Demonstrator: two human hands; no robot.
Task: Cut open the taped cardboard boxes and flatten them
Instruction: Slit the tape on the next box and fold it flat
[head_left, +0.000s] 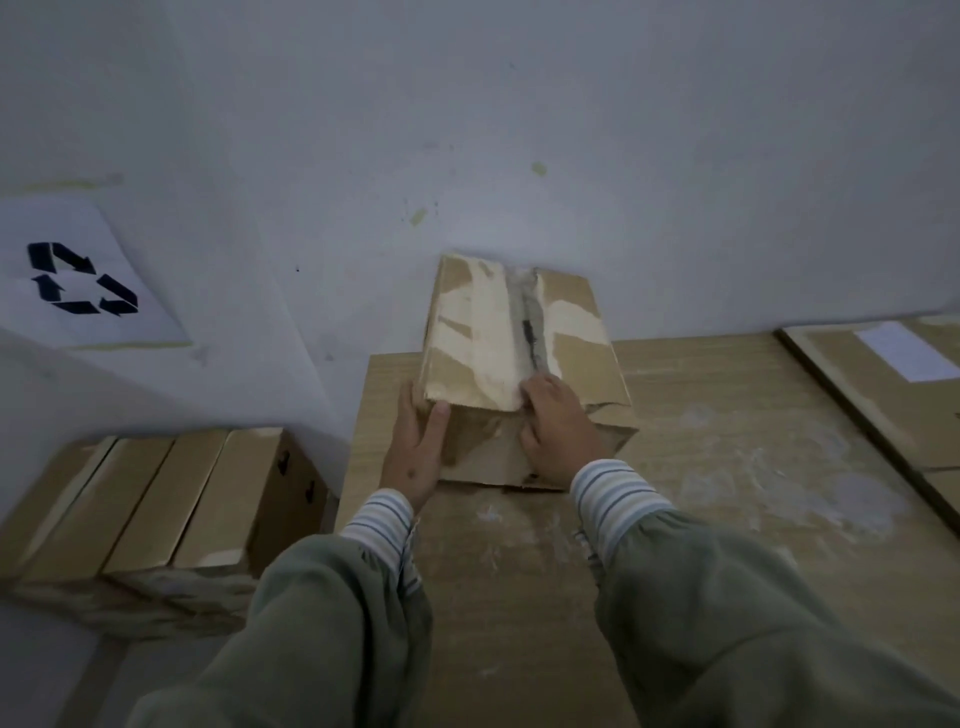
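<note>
A pale wall (519, 130) backs the scene, a paper sheet with a recycling sign (83, 280) taped at nine o'clock. Below it a wooden worktop (727, 441) fills the lower right of the head view. At eight o'clock, off the worktop's edge, stands a row of closed boxes (156, 499); four tops can be counted, though blur leaves the tally unsure. At three o'clock lies one flat carton (883, 395) bearing a white label.

One cardboard box (498, 332) sits at the worktop's far left corner against the wall, its long axis running from six toward twelve o'clock, the split tape seam (530, 322) along that same line. It lies directly ahead of both hands, at twelve o'clock from each.

The left hand (415, 447) holds the near left corner, fingers laid up the side and thumb on the front face. The right hand (558, 426) rests at the near end of the seam, fingers curled over the front edge; whether that grip pinches a flap or hides a blade cannot be told. The right hand is nearer the seam, and likely opens it.
</note>
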